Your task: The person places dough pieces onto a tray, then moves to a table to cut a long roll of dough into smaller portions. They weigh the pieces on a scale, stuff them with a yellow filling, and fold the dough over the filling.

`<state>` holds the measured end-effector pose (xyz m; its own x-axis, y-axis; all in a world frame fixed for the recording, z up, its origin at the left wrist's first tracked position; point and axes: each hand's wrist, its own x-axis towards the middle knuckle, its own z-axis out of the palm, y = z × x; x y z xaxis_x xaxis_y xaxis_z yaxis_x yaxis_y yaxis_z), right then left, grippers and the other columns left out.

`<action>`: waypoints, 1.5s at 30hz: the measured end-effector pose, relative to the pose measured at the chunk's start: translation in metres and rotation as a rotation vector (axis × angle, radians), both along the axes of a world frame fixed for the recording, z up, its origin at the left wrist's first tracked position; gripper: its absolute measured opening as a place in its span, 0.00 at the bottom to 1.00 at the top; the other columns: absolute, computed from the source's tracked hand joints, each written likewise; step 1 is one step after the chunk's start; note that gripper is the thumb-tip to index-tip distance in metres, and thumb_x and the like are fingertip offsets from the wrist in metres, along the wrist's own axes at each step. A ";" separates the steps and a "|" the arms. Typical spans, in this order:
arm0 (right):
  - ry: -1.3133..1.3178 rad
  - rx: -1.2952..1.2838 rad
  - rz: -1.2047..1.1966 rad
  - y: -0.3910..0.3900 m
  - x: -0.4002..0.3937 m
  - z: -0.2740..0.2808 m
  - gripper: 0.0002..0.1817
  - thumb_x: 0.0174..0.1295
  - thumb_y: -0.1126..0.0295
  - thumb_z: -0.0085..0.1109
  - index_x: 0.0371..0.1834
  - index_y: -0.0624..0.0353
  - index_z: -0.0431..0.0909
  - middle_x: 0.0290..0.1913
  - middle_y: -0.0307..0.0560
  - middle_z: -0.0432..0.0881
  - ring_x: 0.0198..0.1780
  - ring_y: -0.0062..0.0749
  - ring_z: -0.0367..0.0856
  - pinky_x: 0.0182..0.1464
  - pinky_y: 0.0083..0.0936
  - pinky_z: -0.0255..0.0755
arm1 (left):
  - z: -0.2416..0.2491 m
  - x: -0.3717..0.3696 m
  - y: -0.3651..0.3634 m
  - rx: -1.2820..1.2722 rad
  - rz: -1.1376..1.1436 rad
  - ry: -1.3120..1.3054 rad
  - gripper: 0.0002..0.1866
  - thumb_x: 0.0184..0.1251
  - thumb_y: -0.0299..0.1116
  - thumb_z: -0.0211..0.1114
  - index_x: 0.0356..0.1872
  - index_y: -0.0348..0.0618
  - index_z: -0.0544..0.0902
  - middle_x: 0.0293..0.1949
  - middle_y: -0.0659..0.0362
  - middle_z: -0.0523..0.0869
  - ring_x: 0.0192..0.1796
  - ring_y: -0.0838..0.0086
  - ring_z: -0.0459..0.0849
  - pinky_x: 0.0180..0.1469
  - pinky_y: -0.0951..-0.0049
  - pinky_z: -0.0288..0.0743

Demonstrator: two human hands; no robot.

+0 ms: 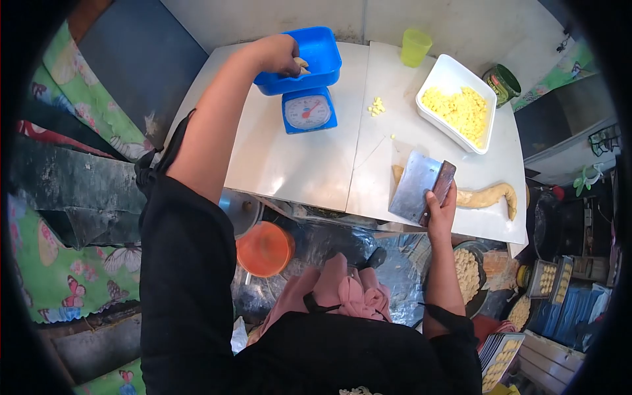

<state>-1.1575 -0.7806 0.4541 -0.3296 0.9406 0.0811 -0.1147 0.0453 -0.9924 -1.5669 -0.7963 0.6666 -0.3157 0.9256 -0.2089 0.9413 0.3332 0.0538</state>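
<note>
My left hand (276, 54) reaches into the blue tray (326, 54) of a kitchen scale (308, 113), its fingers closed around a piece of dough (301, 64). The scale's round dial faces me. My right hand (442, 209) grips the wooden handle of a dough scraper (415, 184) at the table's near edge. Its broad metal blade is tilted over the tabletop and covers part of the dough. A long, curved roll of dough (487, 197) lies to the right of this hand. A small dough end (397, 173) shows left of the blade.
A white tub (424, 104) holds small yellow pieces; several more (376, 106) lie loose on the white table (299, 172). Behind stand a yellow-green cup (415, 48) and a dark green tin (501, 84). Below are an orange bucket (264, 249) and trays of shaped dough (503, 361).
</note>
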 end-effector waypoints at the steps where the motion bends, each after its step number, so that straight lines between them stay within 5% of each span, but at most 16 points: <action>1: 0.012 -0.016 0.023 0.000 0.001 0.000 0.34 0.59 0.75 0.55 0.68 0.63 0.53 0.60 0.48 0.69 0.60 0.31 0.68 0.63 0.27 0.59 | 0.000 -0.001 0.000 0.020 0.007 -0.072 0.24 0.45 0.36 0.69 0.45 0.36 0.80 0.37 0.50 0.85 0.40 0.64 0.85 0.43 0.67 0.76; 5: 0.043 -0.051 0.050 0.001 0.001 -0.002 0.34 0.60 0.77 0.55 0.69 0.63 0.52 0.61 0.49 0.68 0.62 0.32 0.67 0.65 0.28 0.58 | -0.008 -0.014 0.001 0.168 -0.017 -0.199 0.20 0.42 0.35 0.72 0.39 0.39 0.82 0.30 0.51 0.84 0.35 0.64 0.84 0.38 0.65 0.76; 9: 0.045 -0.019 0.057 0.001 0.002 -0.002 0.34 0.59 0.77 0.54 0.69 0.63 0.52 0.61 0.49 0.67 0.62 0.32 0.66 0.65 0.28 0.58 | 0.009 0.003 -0.013 0.204 0.026 -0.106 0.22 0.45 0.34 0.70 0.45 0.40 0.79 0.28 0.52 0.83 0.34 0.65 0.84 0.38 0.67 0.76; 12: 0.068 -0.023 0.065 0.001 0.001 -0.002 0.34 0.59 0.77 0.54 0.69 0.64 0.52 0.61 0.49 0.68 0.63 0.33 0.66 0.65 0.28 0.58 | 0.021 0.022 -0.035 0.600 0.021 -0.473 0.21 0.52 0.31 0.65 0.49 0.40 0.76 0.34 0.53 0.83 0.36 0.68 0.83 0.38 0.69 0.77; 14: 0.034 -0.007 0.055 0.001 0.001 -0.001 0.34 0.59 0.76 0.55 0.68 0.64 0.52 0.61 0.49 0.68 0.62 0.32 0.67 0.65 0.27 0.58 | 0.025 0.049 -0.054 0.846 0.031 -1.041 0.20 0.59 0.29 0.58 0.53 0.38 0.73 0.40 0.53 0.82 0.40 0.68 0.83 0.41 0.69 0.78; 18: 0.083 -0.109 0.052 0.009 0.008 0.012 0.34 0.58 0.75 0.56 0.68 0.64 0.54 0.60 0.48 0.70 0.60 0.30 0.68 0.64 0.27 0.60 | -0.022 0.121 -0.096 0.790 0.074 -1.835 0.19 0.68 0.35 0.55 0.57 0.39 0.71 0.47 0.52 0.79 0.46 0.66 0.81 0.43 0.68 0.78; 22: 0.081 -0.131 -0.151 0.039 0.056 0.044 0.34 0.58 0.76 0.54 0.69 0.59 0.54 0.59 0.47 0.69 0.56 0.31 0.71 0.59 0.26 0.64 | -0.095 0.176 -0.127 0.620 0.360 -2.278 0.20 0.69 0.37 0.53 0.59 0.41 0.69 0.45 0.52 0.79 0.48 0.60 0.81 0.47 0.60 0.77; 26: 0.109 -0.139 -0.529 0.089 0.112 0.038 0.35 0.60 0.77 0.51 0.70 0.56 0.48 0.60 0.48 0.68 0.57 0.32 0.71 0.56 0.27 0.69 | -0.142 0.215 -0.141 0.439 0.549 -2.355 0.19 0.69 0.32 0.51 0.59 0.41 0.68 0.46 0.52 0.78 0.49 0.59 0.80 0.50 0.60 0.78; 32: -0.114 -0.115 -0.329 0.172 0.133 0.005 0.37 0.60 0.75 0.53 0.72 0.57 0.46 0.63 0.54 0.65 0.61 0.39 0.69 0.59 0.28 0.67 | -0.140 0.261 -0.122 0.514 0.658 -2.220 0.23 0.64 0.22 0.54 0.62 0.40 0.66 0.50 0.51 0.77 0.50 0.61 0.80 0.52 0.67 0.77; 34: -0.748 0.187 -0.452 0.175 0.120 0.010 0.33 0.60 0.73 0.54 0.70 0.57 0.53 0.61 0.55 0.67 0.59 0.38 0.69 0.57 0.27 0.67 | -0.135 0.273 -0.112 0.662 0.575 -2.053 0.25 0.62 0.20 0.57 0.62 0.39 0.66 0.52 0.52 0.77 0.51 0.66 0.80 0.53 0.70 0.76; 35: -0.926 0.686 -0.555 0.168 0.118 0.016 0.28 0.59 0.75 0.56 0.65 0.58 0.62 0.54 0.52 0.70 0.52 0.32 0.72 0.53 0.25 0.69 | -0.132 0.277 -0.107 0.686 0.589 -2.044 0.25 0.62 0.20 0.57 0.62 0.39 0.66 0.52 0.52 0.77 0.51 0.66 0.80 0.53 0.70 0.76; 37: -0.555 0.363 -0.036 0.109 0.088 0.078 0.32 0.55 0.74 0.62 0.64 0.60 0.63 0.62 0.52 0.67 0.57 0.40 0.71 0.55 0.31 0.69 | -0.126 0.286 -0.100 0.746 0.525 -1.998 0.26 0.61 0.20 0.59 0.62 0.39 0.67 0.52 0.53 0.77 0.52 0.70 0.78 0.55 0.71 0.74; 39: -0.370 0.408 0.433 0.043 0.060 0.110 0.27 0.52 0.76 0.65 0.58 0.59 0.70 0.50 0.48 0.74 0.49 0.32 0.74 0.46 0.25 0.73 | -0.125 0.298 -0.094 0.760 0.515 -1.962 0.26 0.62 0.20 0.59 0.62 0.39 0.67 0.52 0.54 0.77 0.53 0.71 0.78 0.55 0.71 0.73; 42: -0.259 0.508 0.570 -0.001 0.038 0.114 0.27 0.52 0.75 0.66 0.57 0.58 0.70 0.51 0.46 0.72 0.42 0.31 0.76 0.45 0.25 0.74 | -0.124 0.307 -0.091 0.749 0.510 -2.011 0.27 0.62 0.21 0.60 0.64 0.39 0.66 0.52 0.54 0.77 0.56 0.71 0.76 0.59 0.70 0.70; 44: -0.338 0.804 0.495 0.001 0.034 0.092 0.28 0.51 0.74 0.68 0.57 0.60 0.70 0.56 0.51 0.69 0.45 0.35 0.77 0.46 0.27 0.75 | -0.124 0.309 -0.091 0.785 0.578 -2.272 0.28 0.62 0.21 0.60 0.64 0.38 0.67 0.53 0.53 0.77 0.57 0.71 0.76 0.61 0.70 0.68; 45: -0.331 0.599 0.485 0.003 0.037 0.097 0.26 0.52 0.79 0.66 0.55 0.60 0.69 0.56 0.53 0.70 0.47 0.35 0.78 0.47 0.25 0.75 | -0.123 0.309 -0.092 0.793 0.574 -2.268 0.28 0.62 0.21 0.60 0.64 0.38 0.67 0.53 0.53 0.77 0.57 0.71 0.76 0.61 0.70 0.68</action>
